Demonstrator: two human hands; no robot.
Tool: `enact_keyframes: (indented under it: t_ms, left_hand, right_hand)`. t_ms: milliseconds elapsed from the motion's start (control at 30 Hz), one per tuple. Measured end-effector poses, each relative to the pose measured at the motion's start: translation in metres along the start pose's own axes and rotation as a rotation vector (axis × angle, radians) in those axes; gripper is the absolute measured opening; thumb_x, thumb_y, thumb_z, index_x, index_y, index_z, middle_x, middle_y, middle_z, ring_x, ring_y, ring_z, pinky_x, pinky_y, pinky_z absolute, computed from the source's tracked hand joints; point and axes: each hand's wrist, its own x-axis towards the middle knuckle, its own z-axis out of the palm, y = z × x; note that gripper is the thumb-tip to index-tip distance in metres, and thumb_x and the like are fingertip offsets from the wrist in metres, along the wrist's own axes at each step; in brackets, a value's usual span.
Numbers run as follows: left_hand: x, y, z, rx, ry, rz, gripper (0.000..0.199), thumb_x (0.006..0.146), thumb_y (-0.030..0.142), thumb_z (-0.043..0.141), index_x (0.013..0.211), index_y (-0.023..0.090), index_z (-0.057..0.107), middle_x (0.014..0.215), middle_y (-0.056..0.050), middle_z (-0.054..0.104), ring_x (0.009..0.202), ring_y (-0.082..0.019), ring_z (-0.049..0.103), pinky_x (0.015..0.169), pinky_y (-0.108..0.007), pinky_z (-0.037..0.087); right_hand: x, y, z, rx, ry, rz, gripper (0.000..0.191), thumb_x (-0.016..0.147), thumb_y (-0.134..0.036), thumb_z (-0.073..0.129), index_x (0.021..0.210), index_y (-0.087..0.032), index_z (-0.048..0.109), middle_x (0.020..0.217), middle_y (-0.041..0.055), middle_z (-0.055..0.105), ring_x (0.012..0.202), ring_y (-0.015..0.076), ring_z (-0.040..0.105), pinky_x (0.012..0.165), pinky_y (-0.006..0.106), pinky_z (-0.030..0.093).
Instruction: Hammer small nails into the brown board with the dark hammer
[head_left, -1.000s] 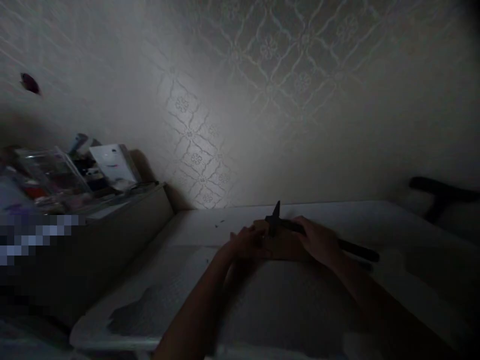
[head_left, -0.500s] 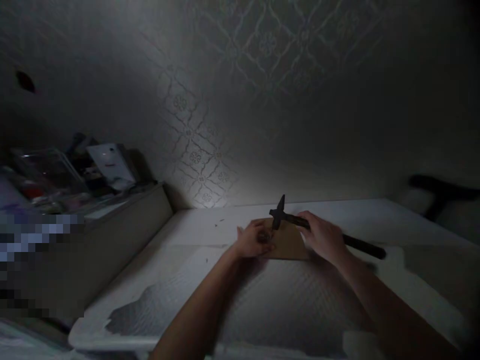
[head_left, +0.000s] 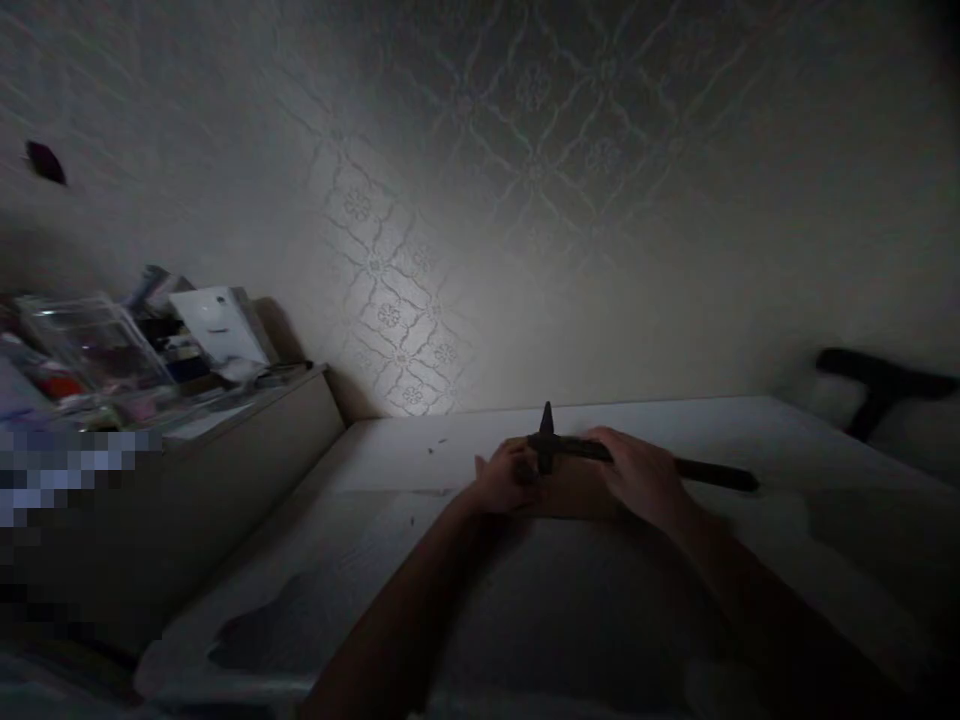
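Observation:
A dark hammer (head_left: 716, 474) lies across my right hand (head_left: 643, 474), which is closed round the middle of its handle. The hammer's head is upright over the left part of a flat brown board (head_left: 577, 490) on the white table. At the board's left edge rests my left hand (head_left: 506, 478), its fingers curled together close to the hammer head. Whatever those fingers pinch is too small and dark to make out.
A few small dark bits (head_left: 431, 451) lie on the table (head_left: 390, 450) at the left. A cabinet (head_left: 247, 500) bears a clear case (head_left: 97, 345) and a white box (head_left: 221, 325). Far right stands a black object (head_left: 874, 385); a patterned wall rises behind.
The hammer head has come down and left toward my left hand, and its handle is more level. My right hand has shifted slightly left. The picture's lighting has changed.

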Motion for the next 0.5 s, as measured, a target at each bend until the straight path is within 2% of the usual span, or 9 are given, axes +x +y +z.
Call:
enact_keyframes:
  t_ms: [133, 233, 400, 500]
  left_hand:
    - [-0.0015, 0.0013, 0.0005, 0.017, 0.015, -0.03, 0.037, 0.066, 0.031, 0.073, 0.099, 0.02, 0.061, 0.129, -0.008, 0.047, 0.12, -0.031, 0.041, 0.102, -0.059, 0.024]
    - [-0.0029, 0.0034, 0.0005, 0.011, 0.019, -0.065, 0.036, 0.066, 0.032, 0.074, 0.098, 0.019, 0.061, 0.127, -0.009, 0.048, 0.119, -0.031, 0.043, 0.102, -0.062, 0.019]
    - [-0.0037, 0.006, -0.0003, 0.018, 0.017, -0.072, 0.039, 0.066, 0.032, 0.074, 0.101, 0.021, 0.061, 0.128, -0.008, 0.048, 0.12, -0.031, 0.041, 0.105, -0.06, 0.018]
    - [-0.0036, 0.0064, -0.0005, 0.04, -0.004, -0.096, 0.038, 0.067, 0.032, 0.073, 0.101, 0.021, 0.061, 0.129, -0.009, 0.048, 0.12, -0.031, 0.041, 0.104, -0.063, 0.015]
  right_hand:
    - [0.0003, -0.0012, -0.0011, 0.014, 0.029, 0.008, 0.027, 0.079, -0.015, 0.051, 0.104, -0.024, 0.054, 0.097, 0.0021, 0.066, 0.085, 0.0189, 0.062, 0.069, 0.028, 0.042]
    - [0.0002, -0.0015, -0.0012, 0.027, 0.007, -0.007, 0.027, 0.08, -0.015, 0.051, 0.105, -0.024, 0.054, 0.098, 0.0019, 0.066, 0.086, 0.0188, 0.062, 0.07, 0.028, 0.042]
    - [-0.0004, 0.0002, 0.001, 0.022, 0.02, -0.001, 0.027, 0.081, -0.017, 0.05, 0.106, -0.024, 0.053, 0.1, 0.0029, 0.066, 0.087, 0.0195, 0.062, 0.07, 0.029, 0.043]
    - [-0.0008, 0.0006, 0.0018, 0.027, 0.011, -0.01, 0.029, 0.079, -0.016, 0.051, 0.106, -0.024, 0.054, 0.099, 0.0026, 0.066, 0.088, 0.0196, 0.062, 0.071, 0.029, 0.043]
